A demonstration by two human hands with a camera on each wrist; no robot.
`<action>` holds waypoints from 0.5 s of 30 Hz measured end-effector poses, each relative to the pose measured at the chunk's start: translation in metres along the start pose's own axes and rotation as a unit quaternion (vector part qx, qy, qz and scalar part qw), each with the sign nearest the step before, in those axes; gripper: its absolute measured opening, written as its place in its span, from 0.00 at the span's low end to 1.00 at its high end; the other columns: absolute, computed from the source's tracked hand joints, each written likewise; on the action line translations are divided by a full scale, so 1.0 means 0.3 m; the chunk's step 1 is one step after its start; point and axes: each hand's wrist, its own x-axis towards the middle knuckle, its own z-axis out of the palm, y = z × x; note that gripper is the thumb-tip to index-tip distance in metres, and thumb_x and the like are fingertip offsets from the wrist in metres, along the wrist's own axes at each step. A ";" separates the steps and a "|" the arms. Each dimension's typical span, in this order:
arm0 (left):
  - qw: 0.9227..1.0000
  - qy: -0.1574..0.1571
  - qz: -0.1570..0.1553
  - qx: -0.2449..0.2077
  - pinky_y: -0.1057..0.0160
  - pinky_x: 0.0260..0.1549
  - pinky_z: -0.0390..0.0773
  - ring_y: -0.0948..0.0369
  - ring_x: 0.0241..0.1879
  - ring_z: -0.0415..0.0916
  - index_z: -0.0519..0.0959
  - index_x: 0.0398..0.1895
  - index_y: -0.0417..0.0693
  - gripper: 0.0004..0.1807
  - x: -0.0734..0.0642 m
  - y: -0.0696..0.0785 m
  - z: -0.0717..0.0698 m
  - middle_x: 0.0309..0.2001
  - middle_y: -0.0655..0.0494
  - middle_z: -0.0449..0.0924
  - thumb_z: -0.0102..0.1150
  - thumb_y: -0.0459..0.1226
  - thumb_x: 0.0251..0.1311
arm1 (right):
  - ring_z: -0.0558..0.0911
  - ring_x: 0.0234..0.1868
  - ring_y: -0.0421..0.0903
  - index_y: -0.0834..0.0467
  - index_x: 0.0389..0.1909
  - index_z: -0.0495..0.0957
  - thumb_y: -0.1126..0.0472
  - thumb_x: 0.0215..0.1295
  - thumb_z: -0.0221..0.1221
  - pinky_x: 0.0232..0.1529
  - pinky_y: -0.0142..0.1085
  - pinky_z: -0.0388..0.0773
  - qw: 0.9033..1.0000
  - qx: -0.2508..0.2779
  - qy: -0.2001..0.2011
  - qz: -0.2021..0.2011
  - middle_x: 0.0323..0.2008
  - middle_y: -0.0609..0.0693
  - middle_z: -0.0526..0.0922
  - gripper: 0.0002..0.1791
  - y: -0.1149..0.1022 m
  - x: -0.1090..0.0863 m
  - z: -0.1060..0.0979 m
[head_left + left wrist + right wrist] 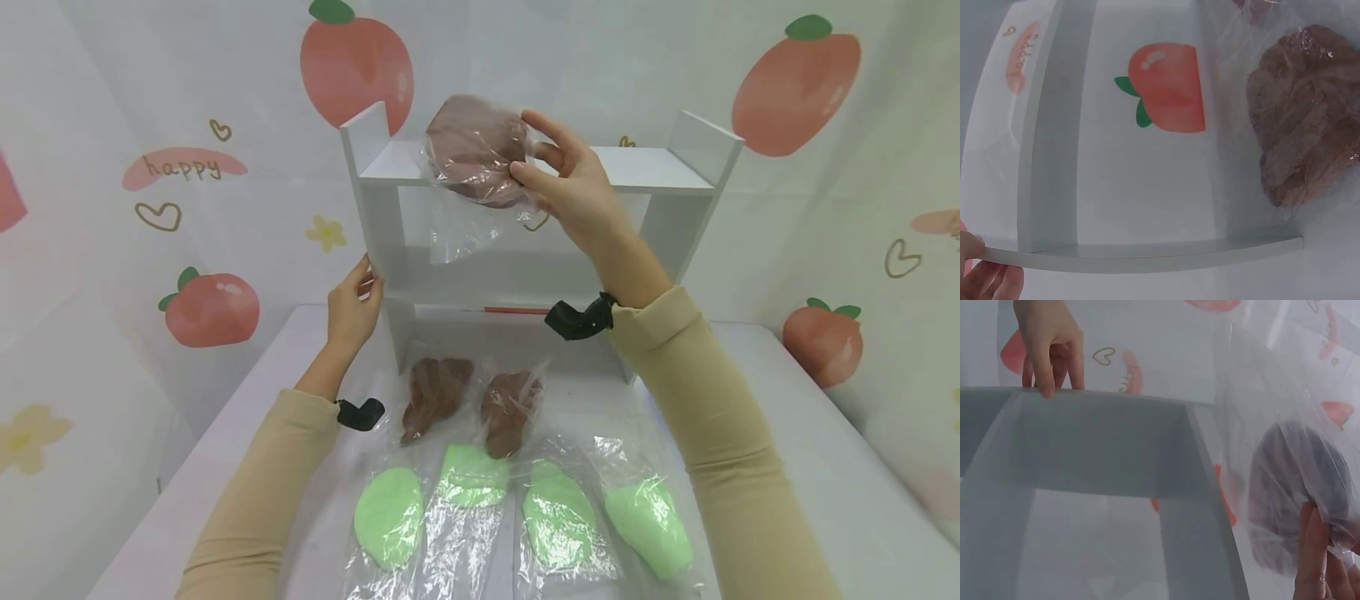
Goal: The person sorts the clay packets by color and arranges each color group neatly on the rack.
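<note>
My right hand (573, 179) pinches a clear plastic bag holding a flat brown lump (474, 150), raised in front of the top board of a white shelf (660, 167). The empty end of the bag hangs below the lump. In the right wrist view the fingers (1313, 556) press into the film beside the lump. My left hand (355, 307) grips the front edge of the shelf's left side panel, thumb on one face and fingers on the other, as the left wrist view shows at that panel (1147, 265).
Two more bagged brown lumps, one left (438, 392) and one right (510, 408), lie before the shelf's foot. Nearer me is a row of several bagged pale green lumps (390, 517) on the white table (772, 392). Behind hangs a fruit-patterned curtain (525, 50).
</note>
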 end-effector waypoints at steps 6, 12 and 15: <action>1.000 -0.001 -0.004 -0.005 0.51 0.49 0.82 0.42 0.52 0.77 0.62 0.67 0.41 0.26 -0.001 0.001 -0.001 0.57 0.35 0.73 0.49 0.32 0.65 | 0.79 0.46 0.44 0.49 0.66 0.64 0.73 0.59 0.58 0.40 0.27 0.82 1.000 -0.010 0.022 0.011 0.58 0.53 0.73 0.34 0.001 0.044 0.040; 1.000 -0.002 -0.004 -0.008 0.51 0.49 0.81 0.41 0.52 0.77 0.62 0.67 0.40 0.26 -0.003 0.007 -0.002 0.58 0.35 0.72 0.49 0.31 0.65 | 0.79 0.43 0.43 0.49 0.65 0.64 0.71 0.58 0.59 0.41 0.30 0.78 0.997 -0.049 0.048 0.034 0.57 0.53 0.74 0.34 0.014 0.079 0.072; 1.000 -0.001 -0.004 -0.006 0.51 0.49 0.81 0.42 0.52 0.77 0.62 0.67 0.41 0.26 -0.002 0.004 0.000 0.58 0.35 0.73 0.49 0.31 0.65 | 0.79 0.46 0.43 0.48 0.65 0.64 0.70 0.58 0.60 0.41 0.30 0.79 0.994 -0.079 0.058 0.046 0.59 0.52 0.74 0.34 0.021 0.092 0.085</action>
